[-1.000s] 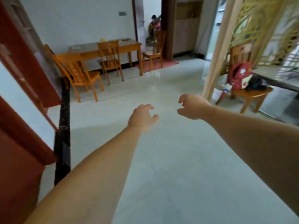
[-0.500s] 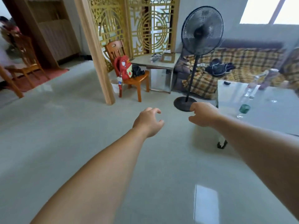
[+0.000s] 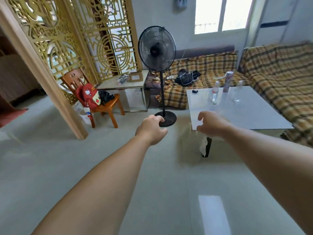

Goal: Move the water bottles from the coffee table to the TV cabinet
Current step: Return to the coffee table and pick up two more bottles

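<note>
Both bare hands, the left hand (image 3: pixel 151 129) and right hand (image 3: pixel 212 124), reach forward loosely curled and empty, while beyond the right one two clear plastic water bottles (image 3: pixel 214 92) stand on the white glossy coffee table (image 3: pixel 250 114).

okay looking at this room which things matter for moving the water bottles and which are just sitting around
Part of the job:
coffee table
clear bottle with red label
second clear bottle
left hand, empty
right hand, empty

Just lying about:
standing fan
red backpack on wooden chair
plaid sofa
tall pinkish can
</note>
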Available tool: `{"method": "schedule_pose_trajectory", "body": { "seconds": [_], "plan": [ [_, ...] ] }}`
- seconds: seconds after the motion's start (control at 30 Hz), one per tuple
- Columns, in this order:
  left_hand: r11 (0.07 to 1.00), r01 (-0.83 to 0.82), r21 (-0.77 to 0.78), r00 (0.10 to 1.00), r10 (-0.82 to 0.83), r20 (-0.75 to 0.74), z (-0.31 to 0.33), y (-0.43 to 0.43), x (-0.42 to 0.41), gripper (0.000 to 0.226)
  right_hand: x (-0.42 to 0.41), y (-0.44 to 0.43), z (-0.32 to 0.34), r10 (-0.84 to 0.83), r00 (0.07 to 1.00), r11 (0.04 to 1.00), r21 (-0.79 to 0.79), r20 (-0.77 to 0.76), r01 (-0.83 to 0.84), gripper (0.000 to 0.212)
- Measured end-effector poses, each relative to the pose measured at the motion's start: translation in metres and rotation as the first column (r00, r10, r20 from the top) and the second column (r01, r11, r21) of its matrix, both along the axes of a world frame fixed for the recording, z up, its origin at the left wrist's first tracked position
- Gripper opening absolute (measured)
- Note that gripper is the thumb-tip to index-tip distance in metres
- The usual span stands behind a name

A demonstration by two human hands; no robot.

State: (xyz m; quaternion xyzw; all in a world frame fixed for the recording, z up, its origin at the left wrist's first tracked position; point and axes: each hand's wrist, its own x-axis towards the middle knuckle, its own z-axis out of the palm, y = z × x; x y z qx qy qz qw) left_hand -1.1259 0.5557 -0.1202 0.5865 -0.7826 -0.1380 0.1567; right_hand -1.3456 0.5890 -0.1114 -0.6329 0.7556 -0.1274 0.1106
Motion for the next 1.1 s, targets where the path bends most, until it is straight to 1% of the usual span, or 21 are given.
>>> {"method": "schedule_pose_trajectory", "body": {
  "seconds": [0.13, 0.33, 0.5, 0.73, 0.83, 0.97, 1.1],
  "plan": [
    [0.997, 0.075, 0.029, 0.997, -0.074, -0.023, -0.006, -0.017, -0.042, 0.042, -0.037, -0.01, -0.011, -0.05, 0.999, 0.999, 0.006, -0.016, 0.05, 0.033],
    [0.988, 0.149, 0.048, 0.989, -0.15, 0.005, -0.01, -0.04, -0.079, 0.042, -0.073, -0.022, -0.018, -0.101, 0.994, 0.993, 0.052, -0.033, 0.103, 0.041],
    [0.978, 0.202, 0.051, 0.979, -0.202, -0.008, -0.011, -0.078, -0.101, 0.042, -0.092, -0.044, -0.011, -0.143, 0.989, 0.988, 0.058, -0.048, 0.146, 0.038],
    [0.951, 0.3, 0.078, 0.954, -0.299, -0.031, -0.027, -0.168, -0.142, 0.042, -0.111, -0.108, -0.024, -0.245, 0.968, 0.965, 0.085, -0.049, 0.249, 0.037],
    [0.937, 0.337, 0.093, 0.941, -0.332, -0.069, -0.029, -0.213, -0.155, 0.041, -0.115, -0.149, -0.023, -0.275, 0.958, 0.954, 0.102, -0.076, 0.282, 0.034],
    [0.915, 0.381, 0.134, 0.923, -0.384, -0.001, -0.03, -0.267, -0.152, 0.042, -0.116, -0.199, -0.016, -0.285, 0.952, 0.946, 0.125, -0.108, 0.298, 0.036],
    [0.922, 0.362, 0.135, 0.931, -0.366, 0.003, -0.025, -0.319, -0.156, 0.042, -0.127, -0.234, -0.008, -0.304, 0.946, 0.941, 0.123, -0.109, 0.317, 0.042]
  ]
}}
